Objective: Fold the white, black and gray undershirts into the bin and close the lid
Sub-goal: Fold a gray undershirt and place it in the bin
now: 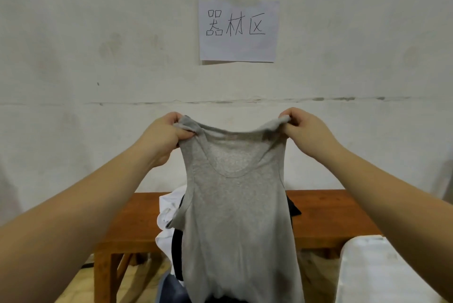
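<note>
The left hand [163, 134] pinches one shoulder strap of the gray undershirt [235, 194], fingers curled round bunched cloth. The garment hangs full length between both hands, likely lifted to shake it flat and find its shape before folding. Below and behind the left hand, the white undershirt [166, 207] lies crumpled on the wooden worktop [137, 224], with the black undershirt [177, 258] showing as a dark strip beside it. Above and between the hands, a paper sign [239, 30] on the wall reads "器材区" in handwriting. The right hand [304, 128] pinches the other strap. Below the right hand sits a pale object [382, 270], possibly the bin; I cannot tell.
</note>
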Demonstrator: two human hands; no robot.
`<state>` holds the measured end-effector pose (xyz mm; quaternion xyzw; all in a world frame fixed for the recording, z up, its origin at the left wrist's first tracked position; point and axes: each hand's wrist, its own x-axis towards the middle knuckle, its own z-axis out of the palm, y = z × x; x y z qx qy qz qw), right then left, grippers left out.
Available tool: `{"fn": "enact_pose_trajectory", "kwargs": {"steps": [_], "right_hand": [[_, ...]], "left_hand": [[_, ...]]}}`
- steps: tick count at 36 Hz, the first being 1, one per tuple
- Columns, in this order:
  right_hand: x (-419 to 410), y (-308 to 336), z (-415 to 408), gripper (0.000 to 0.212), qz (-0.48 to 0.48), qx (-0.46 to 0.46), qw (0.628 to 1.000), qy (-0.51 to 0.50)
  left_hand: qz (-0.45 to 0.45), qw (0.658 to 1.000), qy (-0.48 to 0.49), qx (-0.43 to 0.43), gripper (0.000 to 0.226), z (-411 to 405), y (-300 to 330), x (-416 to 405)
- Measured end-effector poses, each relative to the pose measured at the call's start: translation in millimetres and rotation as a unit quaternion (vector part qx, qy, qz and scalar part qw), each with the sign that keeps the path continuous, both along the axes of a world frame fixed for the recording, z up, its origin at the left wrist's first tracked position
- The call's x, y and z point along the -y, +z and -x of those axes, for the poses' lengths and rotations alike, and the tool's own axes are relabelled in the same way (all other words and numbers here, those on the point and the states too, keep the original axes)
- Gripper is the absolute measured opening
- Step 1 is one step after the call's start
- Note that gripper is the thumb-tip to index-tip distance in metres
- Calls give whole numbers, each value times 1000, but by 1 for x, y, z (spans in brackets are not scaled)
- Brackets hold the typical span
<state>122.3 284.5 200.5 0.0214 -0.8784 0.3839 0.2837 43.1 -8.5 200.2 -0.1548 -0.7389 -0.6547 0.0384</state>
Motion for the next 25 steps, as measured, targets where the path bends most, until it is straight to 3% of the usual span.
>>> {"fn": "enact_pose_trajectory", "kwargs": {"steps": [4,9,14,18,22,25], "right_hand": [[14,6,-3,32,28,-20,999,14],[37,15,-3,8,129,-13,987,99],[61,24,-2,12,65,-19,989,135],[76,25,-2,21,37,-21,987,156],[85,11,3,25,67,-14,983,171],[89,-14,11,15,140,14,974,179]], "left_hand": [[-20,1000,-12,-15,24,-5,2,-10],[-47,997,-28,-58,16,-11,4,-26],[-89,984,-141,-59,17,-23,8,-42],[-41,974,-221,-28,18,-30,5,-45],[-7,976,-217,-21,17,-32,0,-43],[-21,982,-187,-28,15,-30,-3,-38]]}}
